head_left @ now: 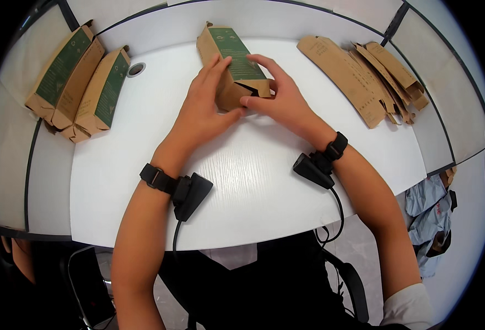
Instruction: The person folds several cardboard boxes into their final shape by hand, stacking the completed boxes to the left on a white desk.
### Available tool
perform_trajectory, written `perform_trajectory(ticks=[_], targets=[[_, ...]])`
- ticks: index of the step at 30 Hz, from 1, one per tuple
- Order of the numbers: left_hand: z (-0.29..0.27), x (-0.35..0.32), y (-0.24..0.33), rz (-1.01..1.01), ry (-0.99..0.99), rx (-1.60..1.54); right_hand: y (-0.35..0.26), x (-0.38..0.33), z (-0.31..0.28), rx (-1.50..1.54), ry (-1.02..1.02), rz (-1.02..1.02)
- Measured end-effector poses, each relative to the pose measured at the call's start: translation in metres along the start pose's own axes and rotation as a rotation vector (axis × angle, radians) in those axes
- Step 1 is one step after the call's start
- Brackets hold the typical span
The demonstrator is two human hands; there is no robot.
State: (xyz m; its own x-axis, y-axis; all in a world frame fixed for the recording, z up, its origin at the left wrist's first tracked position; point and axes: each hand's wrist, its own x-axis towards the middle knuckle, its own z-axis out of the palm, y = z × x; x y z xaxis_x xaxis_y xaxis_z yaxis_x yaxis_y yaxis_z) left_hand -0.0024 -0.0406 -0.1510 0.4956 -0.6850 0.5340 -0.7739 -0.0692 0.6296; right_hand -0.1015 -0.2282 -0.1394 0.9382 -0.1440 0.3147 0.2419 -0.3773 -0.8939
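Leftward, at ten o'clock, two green-and-brown boxes (80,77) side by side on the white table (242,187), then, at twelve, gripped between left hand (203,104) and right hand (285,100), a green-topped carton (240,69) with a dark gap at its near end, at two o'clock, folded brown cardboard (361,77).

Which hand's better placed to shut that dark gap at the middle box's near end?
Probably the right hand: its thumb and fingers are near the dark gap, while the left hand lies mostly along the left side of the box.
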Motion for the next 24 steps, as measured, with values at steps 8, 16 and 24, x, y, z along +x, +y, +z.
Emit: perform_trajectory(ticks=[8, 16, 24], targets=[[-0.002, 0.004, 0.012, 0.153, 0.204, 0.164, 0.006, -0.001, 0.008, 0.311, 0.014, 0.126], [-0.001, 0.002, 0.015, -0.115, 0.212, -0.064, 0.002, -0.003, 0.011, 0.508, -0.043, 0.153], [0.0, 0.003, 0.02, -0.129, 0.198, -0.201, -0.006, -0.006, 0.013, 0.481, -0.072, 0.095]])
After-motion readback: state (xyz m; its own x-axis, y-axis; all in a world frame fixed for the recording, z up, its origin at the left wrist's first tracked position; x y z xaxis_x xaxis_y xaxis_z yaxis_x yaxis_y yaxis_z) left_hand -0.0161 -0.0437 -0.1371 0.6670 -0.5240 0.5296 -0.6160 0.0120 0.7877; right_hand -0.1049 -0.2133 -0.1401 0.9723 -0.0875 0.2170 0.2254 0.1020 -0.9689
